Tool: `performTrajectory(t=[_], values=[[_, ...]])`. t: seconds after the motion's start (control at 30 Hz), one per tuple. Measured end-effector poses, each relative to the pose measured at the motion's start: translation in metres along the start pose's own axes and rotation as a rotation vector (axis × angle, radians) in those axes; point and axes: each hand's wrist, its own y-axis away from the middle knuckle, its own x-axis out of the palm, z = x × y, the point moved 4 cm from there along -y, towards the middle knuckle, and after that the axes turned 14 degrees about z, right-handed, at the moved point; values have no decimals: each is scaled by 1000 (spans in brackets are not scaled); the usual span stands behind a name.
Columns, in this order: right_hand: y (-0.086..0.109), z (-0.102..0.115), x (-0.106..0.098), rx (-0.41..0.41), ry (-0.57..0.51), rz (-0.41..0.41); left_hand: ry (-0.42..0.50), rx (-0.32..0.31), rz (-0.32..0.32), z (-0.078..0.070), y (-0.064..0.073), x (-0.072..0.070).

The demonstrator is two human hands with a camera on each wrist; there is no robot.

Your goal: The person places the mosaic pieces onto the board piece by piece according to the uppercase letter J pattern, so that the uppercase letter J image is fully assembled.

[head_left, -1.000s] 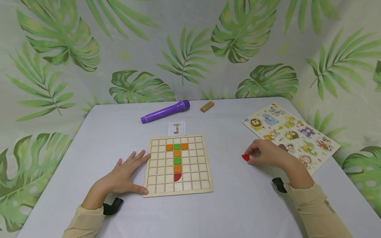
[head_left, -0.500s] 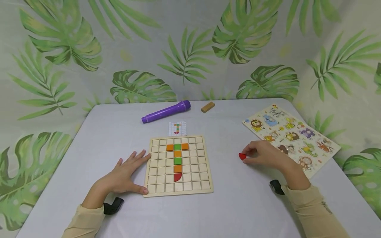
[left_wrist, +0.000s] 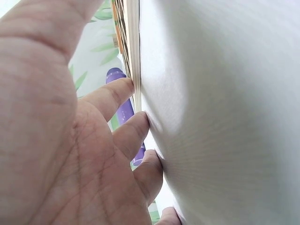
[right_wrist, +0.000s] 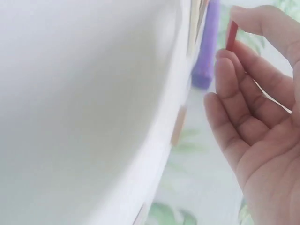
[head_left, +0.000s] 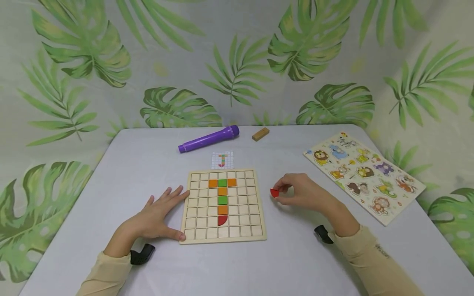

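Note:
A wooden grid board [head_left: 242, 231] lies on the table, with orange and green square tiles [head_left: 222, 200] forming a T shape in its cells. Below the lowest orange tile sits a red quarter-round tile [head_left: 222, 220]. My left hand [head_left: 153, 218] rests beside the board, fingers spread, with thumb and fingertips at its left edge. Right of the board, my right hand [head_left: 301, 192] pinches a second red tile [head_left: 274, 193] with a curved side between thumb and fingertip. In the right wrist view that red tile [right_wrist: 231, 35] shows edge-on, the other fingers loosely bent.
Behind the board lies a small pattern card [head_left: 222, 160] printed with a coloured J-like figure. Farther back are a purple toy microphone [head_left: 209, 139] and a small wooden block [head_left: 261, 134]. An animal puzzle board [head_left: 364, 176] lies at the right.
My right hand has moved left with the red tile, away from the animal puzzle and closer to the grid board. The left hand stays at the board's edge.

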Motion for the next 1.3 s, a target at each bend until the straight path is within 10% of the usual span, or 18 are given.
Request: performTrajectory(t=[0.73, 1.3], values=[[-75, 101, 40, -214, 127, 216, -2, -5, 0, 2, -2, 1], [-100, 137, 73, -192, 248, 350, -9, -10, 20, 3, -2, -1]])
